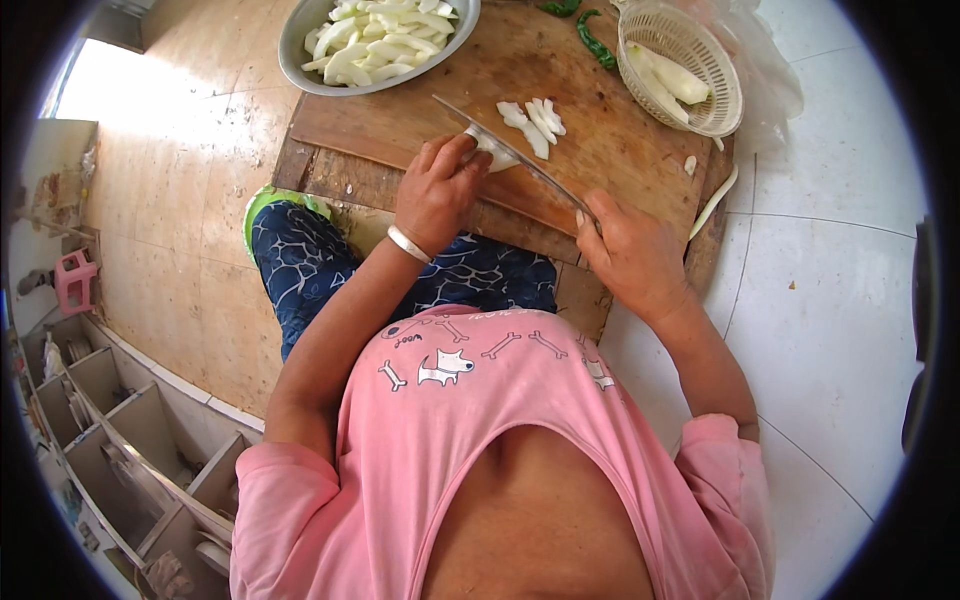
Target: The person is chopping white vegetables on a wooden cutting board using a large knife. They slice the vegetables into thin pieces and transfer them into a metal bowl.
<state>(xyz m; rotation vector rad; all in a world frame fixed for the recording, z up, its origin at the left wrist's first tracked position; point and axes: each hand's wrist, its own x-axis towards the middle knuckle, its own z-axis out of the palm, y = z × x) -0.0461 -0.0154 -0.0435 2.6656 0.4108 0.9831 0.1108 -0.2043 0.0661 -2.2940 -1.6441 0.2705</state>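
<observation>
My right hand (637, 250) is closed around the handle of a knife (540, 173), whose blade slants up and left across the wooden cutting board (400, 128). Beneath my left hand (440, 190), a pale whitish vegetable piece (497, 152) is pinned to the board by curled fingers, right beside the blade. The fingers partly hide that piece, so its exact kind is unclear. Just beyond the blade lie several cut white slices (533, 122). A metal bowl (292, 62) heaped with pale green-white strips (385, 42) stands at the board's far left.
At the far right, a cream plastic basket (735, 98) holds peeled pale vegetable pieces (670, 78). Green peppers (597, 42) lie left of it, and a clear plastic bag (775, 80) behind. A peel strip (714, 203) rests on the right edge. Shelving (130, 420) and a pink stool (75, 280) stand left.
</observation>
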